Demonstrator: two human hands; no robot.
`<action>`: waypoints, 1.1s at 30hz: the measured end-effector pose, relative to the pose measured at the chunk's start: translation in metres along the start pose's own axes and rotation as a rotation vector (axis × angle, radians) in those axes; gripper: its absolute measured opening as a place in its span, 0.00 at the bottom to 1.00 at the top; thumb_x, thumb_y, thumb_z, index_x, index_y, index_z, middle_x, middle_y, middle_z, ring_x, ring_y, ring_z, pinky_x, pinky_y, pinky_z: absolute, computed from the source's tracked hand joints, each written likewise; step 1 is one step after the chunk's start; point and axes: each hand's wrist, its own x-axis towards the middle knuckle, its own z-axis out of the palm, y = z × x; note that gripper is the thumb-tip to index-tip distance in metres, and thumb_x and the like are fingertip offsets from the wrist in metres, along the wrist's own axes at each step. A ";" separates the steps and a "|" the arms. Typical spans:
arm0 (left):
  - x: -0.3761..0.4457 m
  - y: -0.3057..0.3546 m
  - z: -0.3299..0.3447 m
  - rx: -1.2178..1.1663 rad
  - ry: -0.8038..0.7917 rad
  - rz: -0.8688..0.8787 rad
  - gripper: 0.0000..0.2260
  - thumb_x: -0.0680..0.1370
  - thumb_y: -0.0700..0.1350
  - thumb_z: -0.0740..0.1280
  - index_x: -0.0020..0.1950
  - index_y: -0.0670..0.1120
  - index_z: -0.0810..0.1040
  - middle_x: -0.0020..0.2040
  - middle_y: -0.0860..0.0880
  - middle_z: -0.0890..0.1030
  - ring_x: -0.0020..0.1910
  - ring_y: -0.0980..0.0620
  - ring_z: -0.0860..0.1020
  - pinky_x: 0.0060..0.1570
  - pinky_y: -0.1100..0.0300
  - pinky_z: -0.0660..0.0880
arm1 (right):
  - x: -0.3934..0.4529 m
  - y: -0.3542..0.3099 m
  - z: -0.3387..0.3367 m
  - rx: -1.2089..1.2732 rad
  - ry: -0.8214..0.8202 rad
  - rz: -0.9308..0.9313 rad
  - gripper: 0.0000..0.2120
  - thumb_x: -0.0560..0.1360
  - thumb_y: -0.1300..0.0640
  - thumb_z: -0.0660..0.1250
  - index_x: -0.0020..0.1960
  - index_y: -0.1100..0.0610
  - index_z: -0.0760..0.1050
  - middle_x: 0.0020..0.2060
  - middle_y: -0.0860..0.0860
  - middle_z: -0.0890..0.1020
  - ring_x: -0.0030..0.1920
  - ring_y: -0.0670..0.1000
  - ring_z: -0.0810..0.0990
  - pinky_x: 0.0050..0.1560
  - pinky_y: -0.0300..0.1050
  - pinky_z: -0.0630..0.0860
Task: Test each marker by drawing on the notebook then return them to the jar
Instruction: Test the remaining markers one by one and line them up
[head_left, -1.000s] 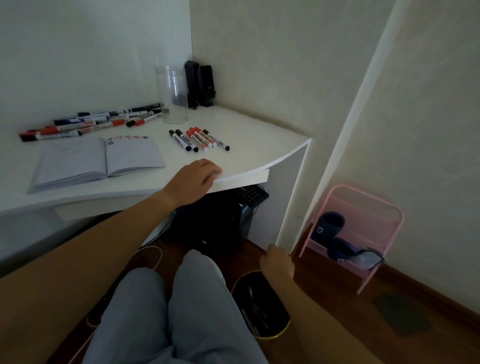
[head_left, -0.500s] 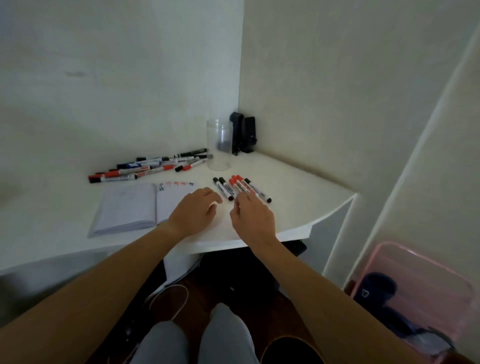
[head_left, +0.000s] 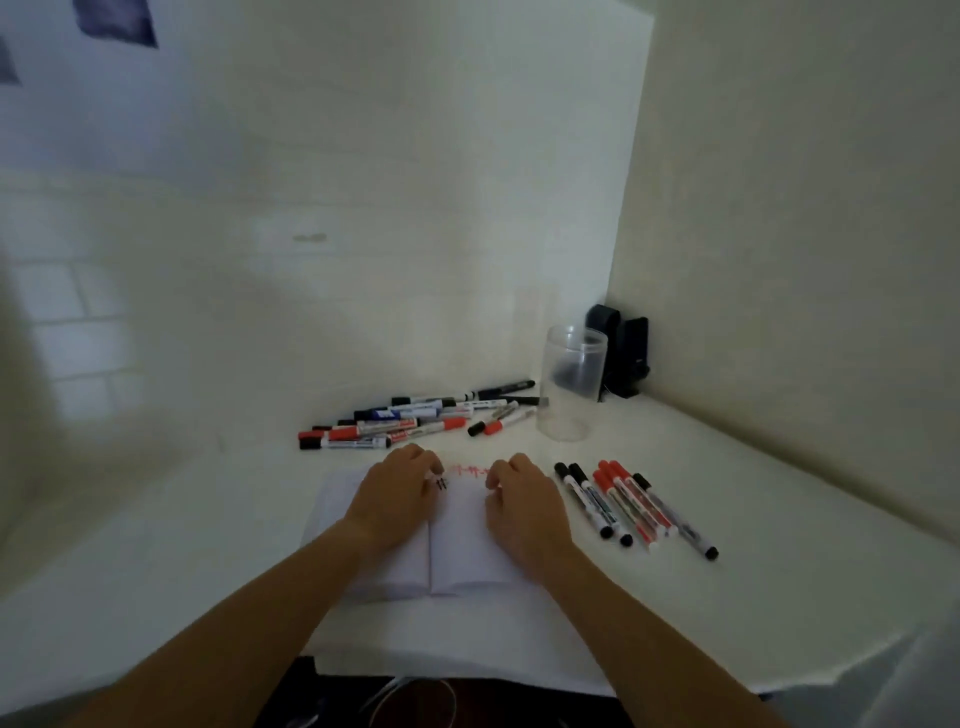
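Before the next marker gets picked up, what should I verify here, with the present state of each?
1. Notebook open on the desk: ok.
2. Left hand holds no marker: ok.
3. Right hand holds no marker: ok.
4. Row of markers beside the right hand, apart from it: ok.
5. Jar upright, mouth open: ok.
6. Which markers are already tested: cannot tell.

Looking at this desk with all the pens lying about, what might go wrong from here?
The row of markers beside the right hand lies loose near the desk's curved edge; a nudge might roll one off. The tall clear jar stands close to the far pile of markers and could tip if bumped. With two groups of markers, tested and untested ones may get mixed up.
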 end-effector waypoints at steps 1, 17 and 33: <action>0.006 -0.009 0.001 -0.010 0.008 -0.024 0.09 0.81 0.44 0.61 0.59 0.49 0.78 0.58 0.50 0.78 0.56 0.51 0.76 0.58 0.53 0.74 | 0.009 0.003 0.007 0.021 -0.004 0.001 0.08 0.76 0.60 0.63 0.53 0.55 0.77 0.50 0.50 0.76 0.46 0.52 0.77 0.47 0.45 0.74; 0.031 -0.075 0.023 0.002 0.165 -0.111 0.05 0.79 0.39 0.64 0.48 0.46 0.78 0.48 0.51 0.76 0.48 0.52 0.73 0.49 0.57 0.75 | 0.100 0.017 0.064 -0.078 -0.073 0.162 0.29 0.79 0.59 0.60 0.79 0.57 0.59 0.78 0.54 0.61 0.78 0.54 0.59 0.73 0.50 0.61; 0.030 -0.072 0.024 0.037 0.196 -0.103 0.04 0.79 0.39 0.64 0.48 0.46 0.78 0.49 0.51 0.76 0.48 0.54 0.72 0.47 0.63 0.73 | 0.092 0.018 0.062 -0.141 -0.007 0.024 0.22 0.74 0.59 0.68 0.68 0.50 0.75 0.66 0.49 0.74 0.68 0.54 0.69 0.68 0.51 0.64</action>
